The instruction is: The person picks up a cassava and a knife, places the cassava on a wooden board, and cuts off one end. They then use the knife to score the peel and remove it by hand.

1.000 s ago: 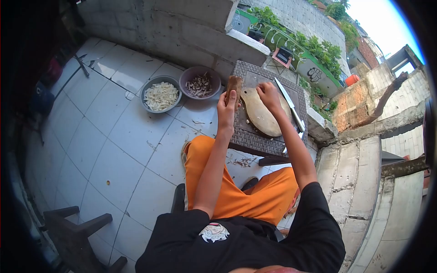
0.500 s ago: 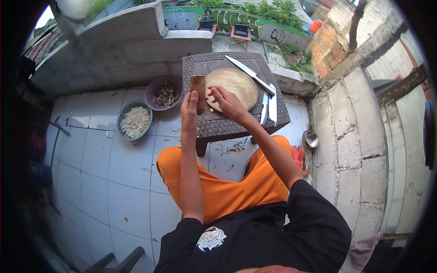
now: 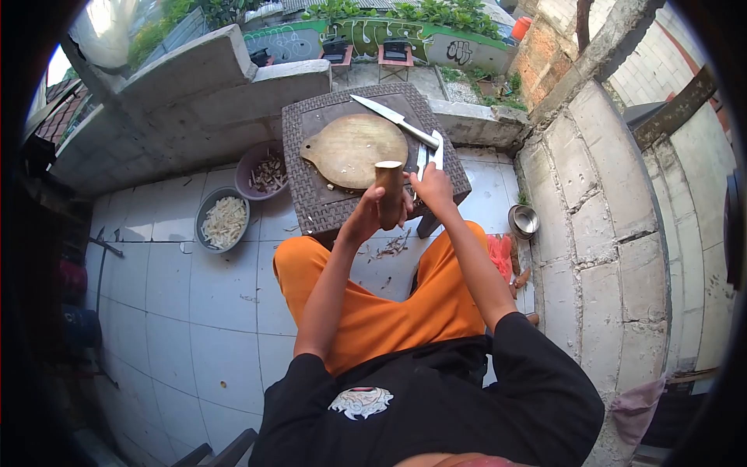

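My left hand (image 3: 366, 215) is wrapped round a brown, rough-skinned root piece (image 3: 389, 194), held upright with its pale cut end on top, just over the near edge of the woven table (image 3: 327, 210). My right hand (image 3: 433, 191) is at the table's right edge, its fingers closed on the lower part of a white knife (image 3: 437, 148); they hide that end. A large knife (image 3: 389, 113) lies beyond it, beside a round wooden board (image 3: 354, 152) with small pale crumbs on it.
Left of the table, a grey bowl (image 3: 247, 226) holds pale cut pieces and a purple bowl (image 3: 243, 183) holds peelings. Scraps (image 3: 389, 247) litter the tiles under the table. Metal bowls (image 3: 524, 221) and a red plastic bag (image 3: 500, 253) are by the right wall.
My left hand has brought the root piece right and nearer my body, turning its cut end up. My right hand has moved from beside the root to the knives. The view has shifted.
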